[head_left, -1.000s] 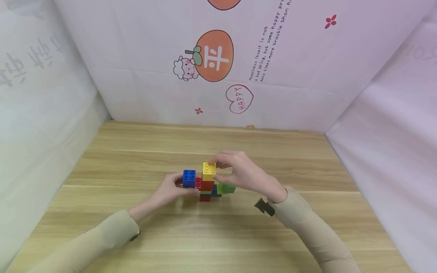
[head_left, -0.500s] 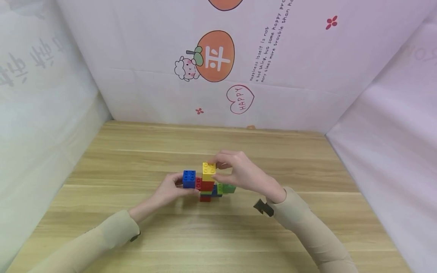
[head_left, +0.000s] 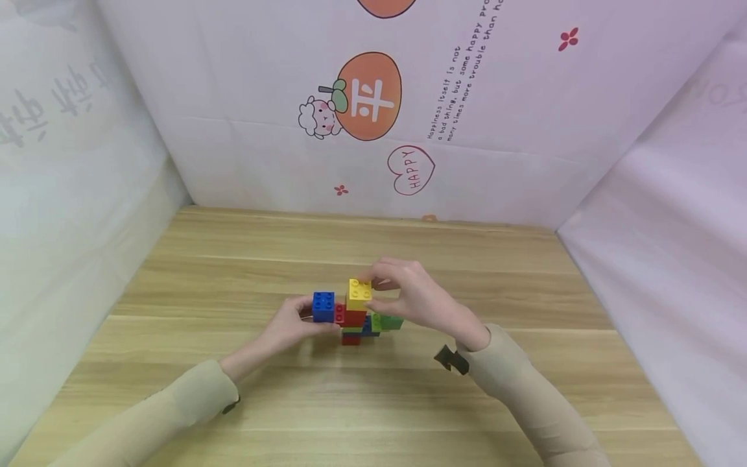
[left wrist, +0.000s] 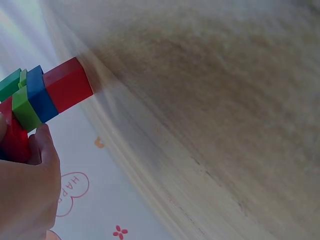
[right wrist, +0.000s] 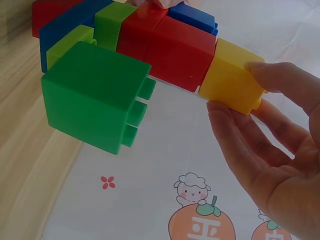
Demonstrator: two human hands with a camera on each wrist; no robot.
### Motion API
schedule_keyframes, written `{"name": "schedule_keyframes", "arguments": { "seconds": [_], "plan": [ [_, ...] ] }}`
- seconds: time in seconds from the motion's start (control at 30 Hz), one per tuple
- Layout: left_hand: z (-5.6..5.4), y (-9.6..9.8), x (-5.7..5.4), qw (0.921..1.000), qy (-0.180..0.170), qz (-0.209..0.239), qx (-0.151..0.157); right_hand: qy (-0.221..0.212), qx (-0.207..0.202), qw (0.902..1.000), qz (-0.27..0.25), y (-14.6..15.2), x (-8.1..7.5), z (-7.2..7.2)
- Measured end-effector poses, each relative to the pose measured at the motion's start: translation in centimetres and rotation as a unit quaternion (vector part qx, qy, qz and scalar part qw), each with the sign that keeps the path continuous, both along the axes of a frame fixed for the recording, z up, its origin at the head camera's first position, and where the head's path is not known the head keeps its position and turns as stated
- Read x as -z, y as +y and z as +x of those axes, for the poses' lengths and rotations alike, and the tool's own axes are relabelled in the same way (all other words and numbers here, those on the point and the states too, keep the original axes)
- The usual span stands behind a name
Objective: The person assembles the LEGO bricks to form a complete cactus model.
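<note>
While the left hand (head_left: 294, 324) grips the block stack (head_left: 354, 322), the right hand (head_left: 411, 298) pinches the tilted yellow brick (head_left: 358, 293), which likely wants a straight pull upward.

Left hand (left wrist: 22, 190) gripping block stack (left wrist: 45, 97), wooden table (left wrist: 225, 110)

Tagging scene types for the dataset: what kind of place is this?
Likely a staged tabletop booth, not a lived-in room: a wooden table walled on three sides by a cartoon-printed cloth, with only a toy brick stack held by both hands.
</note>
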State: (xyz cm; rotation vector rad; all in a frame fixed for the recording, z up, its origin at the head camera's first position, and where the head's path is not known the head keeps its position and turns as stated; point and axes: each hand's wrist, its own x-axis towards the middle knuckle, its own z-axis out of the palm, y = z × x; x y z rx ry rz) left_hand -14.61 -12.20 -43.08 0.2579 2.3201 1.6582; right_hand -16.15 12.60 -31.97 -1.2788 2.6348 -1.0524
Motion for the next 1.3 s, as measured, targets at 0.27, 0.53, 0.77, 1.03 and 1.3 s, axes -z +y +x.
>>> {"name": "schedule_keyframes", "arguments": {
  "seconds": [0.27,0.53,0.77,1.03,1.3],
  "plan": [
    [-0.03,-0.08,-0.07,0.9999,0.011,0.0,0.009,0.005,0.005,0.9999,0.01,-0.16,-0.33,-0.05],
    [-0.09,0.06,-0.14,0.9997,0.01,0.011,0.021,0.001,0.011,0.9997,0.02,-0.32,-0.37,-0.22],
    [-0.06,0.05,-0.31,0.9997,0.004,0.013,0.019,0.02,0.004,0.9997,0.01,-0.37,-0.3,-0.08],
    [-0.02,-0.06,-0.28,0.9999,0.003,0.009,0.012,0.023,0.007,0.9997,0.002,-0.62,-0.03,0.01],
    [-0.01,-0.12,-0.33,0.9999,0.004,0.005,0.011,0.008,0.0,1.0,-0.005,-0.65,0.43,-0.26]
  ]
}}
